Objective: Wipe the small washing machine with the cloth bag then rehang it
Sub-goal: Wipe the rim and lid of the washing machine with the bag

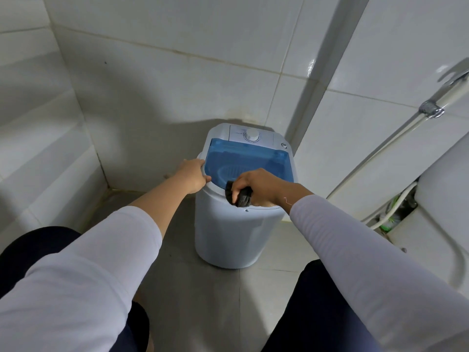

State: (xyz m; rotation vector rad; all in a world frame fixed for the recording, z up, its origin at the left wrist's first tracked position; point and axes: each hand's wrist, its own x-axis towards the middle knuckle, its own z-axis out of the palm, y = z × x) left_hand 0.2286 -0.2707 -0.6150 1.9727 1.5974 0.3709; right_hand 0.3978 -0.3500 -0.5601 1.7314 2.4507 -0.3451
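Both hands are working apart: the right hand (256,185) is gripping the dark cloth bag (239,194) against the washer (236,224) near its front rim, while the left hand (193,175) is curling over the left rim beside the blue lid (243,158). Tiled walls (152,72) are enclosing the corner.

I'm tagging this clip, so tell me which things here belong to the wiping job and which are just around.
Job: washing machine, its blue lid, dark cloth bag in the right hand, left hand holding the machine's rim.

Just around: spray hose, toilet, wall tiles.
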